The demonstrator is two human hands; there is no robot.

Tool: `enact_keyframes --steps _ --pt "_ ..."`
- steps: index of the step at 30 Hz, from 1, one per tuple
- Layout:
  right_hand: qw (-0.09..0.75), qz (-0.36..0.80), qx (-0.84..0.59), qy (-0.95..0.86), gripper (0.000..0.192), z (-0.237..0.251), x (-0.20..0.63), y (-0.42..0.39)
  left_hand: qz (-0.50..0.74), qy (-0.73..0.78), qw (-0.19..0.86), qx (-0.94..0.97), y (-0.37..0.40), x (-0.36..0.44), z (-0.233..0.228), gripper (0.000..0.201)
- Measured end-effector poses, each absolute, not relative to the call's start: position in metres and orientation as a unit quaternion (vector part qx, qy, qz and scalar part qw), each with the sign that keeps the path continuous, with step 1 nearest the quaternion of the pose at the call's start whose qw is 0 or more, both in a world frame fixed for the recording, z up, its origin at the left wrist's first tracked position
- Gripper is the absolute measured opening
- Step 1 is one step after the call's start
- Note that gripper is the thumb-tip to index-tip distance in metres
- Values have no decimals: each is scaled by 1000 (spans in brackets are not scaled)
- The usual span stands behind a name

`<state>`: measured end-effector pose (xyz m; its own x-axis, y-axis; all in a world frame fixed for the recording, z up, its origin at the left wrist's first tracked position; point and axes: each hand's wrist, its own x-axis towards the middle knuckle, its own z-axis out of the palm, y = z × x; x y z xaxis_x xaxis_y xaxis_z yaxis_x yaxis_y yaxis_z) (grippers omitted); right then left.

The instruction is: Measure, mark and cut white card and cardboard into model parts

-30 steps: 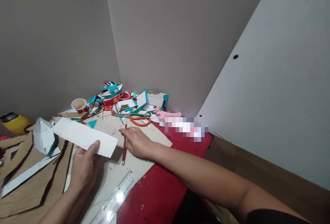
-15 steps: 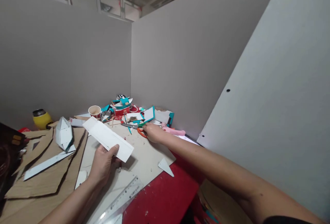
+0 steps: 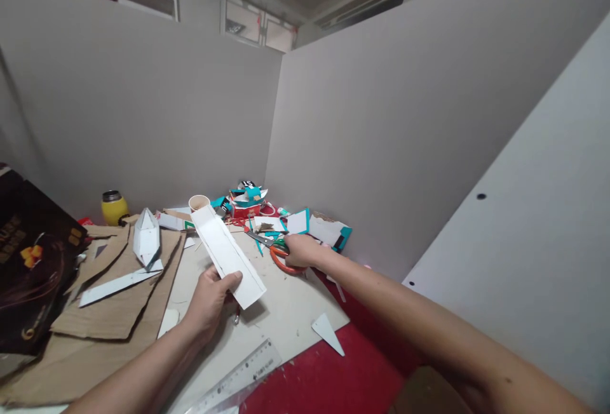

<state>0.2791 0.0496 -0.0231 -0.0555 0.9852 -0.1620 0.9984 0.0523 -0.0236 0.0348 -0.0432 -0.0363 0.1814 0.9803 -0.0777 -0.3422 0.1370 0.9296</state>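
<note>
A red desk [image 3: 305, 385] carries a pale board [image 3: 281, 303]; a clear ruler [image 3: 243, 373] lies across its near edge. Above the board, the left hand [image 3: 214, 296] pinches a white strip [image 3: 229, 252]. Farther back, the right hand [image 3: 302, 251] grasps the scissors [image 3: 284, 262] by their handles. A white triangle [image 3: 328, 334] straddles the board's edge.

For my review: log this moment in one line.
left hand: holding white strip | right hand: on scissors | white triangle: across pale board's edge

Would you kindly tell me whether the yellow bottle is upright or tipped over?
Upright: the yellow bottle has its dark lid at the top, facing up.
</note>
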Motion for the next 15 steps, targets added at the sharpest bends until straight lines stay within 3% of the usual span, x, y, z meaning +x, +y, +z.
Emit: enact_keyframes --steps 5,12,15 --pt "-78 -161 689 702 31 -18 284 50 515 388 643 413 -41 35 -39 40" --pt "-292 -418 604 612 27 -17 265 26 524 390 638 408 -42 36 -41 44" --pt "-366 -499 538 573 42 -20 254 5 531 386 637 404 -41 34 -38 43"
